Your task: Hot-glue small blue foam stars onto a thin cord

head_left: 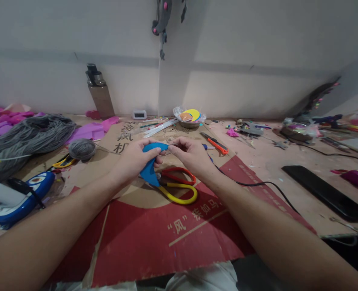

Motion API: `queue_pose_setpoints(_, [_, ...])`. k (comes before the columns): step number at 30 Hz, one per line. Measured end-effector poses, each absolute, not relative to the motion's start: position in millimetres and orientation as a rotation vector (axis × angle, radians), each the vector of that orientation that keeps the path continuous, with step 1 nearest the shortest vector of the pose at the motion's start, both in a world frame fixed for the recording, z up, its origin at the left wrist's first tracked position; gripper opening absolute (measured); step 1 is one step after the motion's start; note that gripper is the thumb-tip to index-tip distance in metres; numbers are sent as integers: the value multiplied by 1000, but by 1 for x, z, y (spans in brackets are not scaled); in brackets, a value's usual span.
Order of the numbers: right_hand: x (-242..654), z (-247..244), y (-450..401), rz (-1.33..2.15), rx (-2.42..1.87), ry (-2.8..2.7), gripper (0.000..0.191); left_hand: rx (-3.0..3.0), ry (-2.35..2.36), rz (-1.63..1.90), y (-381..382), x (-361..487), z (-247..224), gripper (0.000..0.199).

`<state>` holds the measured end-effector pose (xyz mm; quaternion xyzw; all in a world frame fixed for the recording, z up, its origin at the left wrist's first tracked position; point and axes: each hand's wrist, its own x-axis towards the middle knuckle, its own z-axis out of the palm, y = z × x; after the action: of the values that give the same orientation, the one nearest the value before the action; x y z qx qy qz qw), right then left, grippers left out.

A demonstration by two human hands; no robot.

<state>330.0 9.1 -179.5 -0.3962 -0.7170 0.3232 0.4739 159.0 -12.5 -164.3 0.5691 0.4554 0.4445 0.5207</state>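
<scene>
A flat blue crescent-shaped piece [149, 173] is held above the cardboard, its material hard to tell. My left hand [133, 157] is closed on it, thumb across its face. My right hand [189, 153] is pinched at the crescent's upper right tip; whether something small is also between those fingers cannot be made out. Below lie scissors [182, 201] with one red and one yellow handle loop, their blades mostly hidden behind the crescent. Under both hands spreads a red and brown cardboard sheet [130, 242] with printed characters.
Grey yarn [42, 131], a small yarn ball [82, 149] and a blue tape-like dispenser [24, 200] sit left. An orange utility knife [217, 143] lies beyond my right hand. A bowl [189, 124] stands at the back. A black phone-like slab [327, 193] and a cable [262, 184] are right.
</scene>
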Motion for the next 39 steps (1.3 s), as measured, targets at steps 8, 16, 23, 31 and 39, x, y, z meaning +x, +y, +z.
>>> queue_pose_setpoints(8, [330,-182,9,848,-981,-1722,16,1270,1041,1024,-14,159,-162,31])
queue_pose_setpoints(16, [333,-182,9,770,-1079,-1660,18,1162,923,1058,-11,159,-166,33])
queue_pose_setpoints(23, [335,-186,7,678,-1123,-1671,17,1177,934,1234,-2,158,-185,39])
queue_pose_setpoints(31, [334,-181,1,665,-1131,-1682,18,1309,1132,1406,1,152,-190,32])
queue_pose_setpoints(39, [331,-180,-1,644,-1111,-1656,16,1330,1167,1492,6,146,-192,25])
